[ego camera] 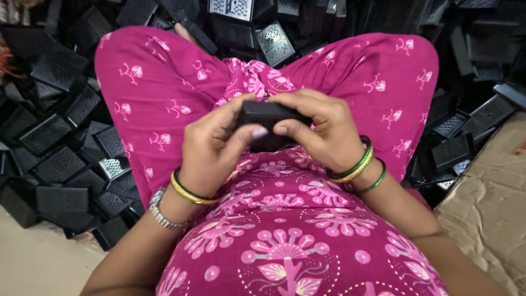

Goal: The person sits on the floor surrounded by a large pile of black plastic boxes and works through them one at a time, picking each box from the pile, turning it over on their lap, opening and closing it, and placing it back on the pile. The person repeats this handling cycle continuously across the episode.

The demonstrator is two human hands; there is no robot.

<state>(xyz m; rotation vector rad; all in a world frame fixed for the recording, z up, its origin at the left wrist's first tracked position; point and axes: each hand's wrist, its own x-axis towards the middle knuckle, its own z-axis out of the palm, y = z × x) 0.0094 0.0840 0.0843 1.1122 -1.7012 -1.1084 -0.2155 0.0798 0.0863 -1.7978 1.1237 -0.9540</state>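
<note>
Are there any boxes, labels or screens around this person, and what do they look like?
Cardboard: flattened brown sheet on the floor at the right, creased, with a small red printed mark near its right edge.
No screens or signs show.
Both hands, left hand and right hand, hold a small black part that bears no visible label.

Pale bare floor (33, 263) carries heaps of black rectangular plastic grater boxes (60, 137) along left, far and right sides; flattened brown cardboard sheet (487, 203) lies at its near right corner.
</note>
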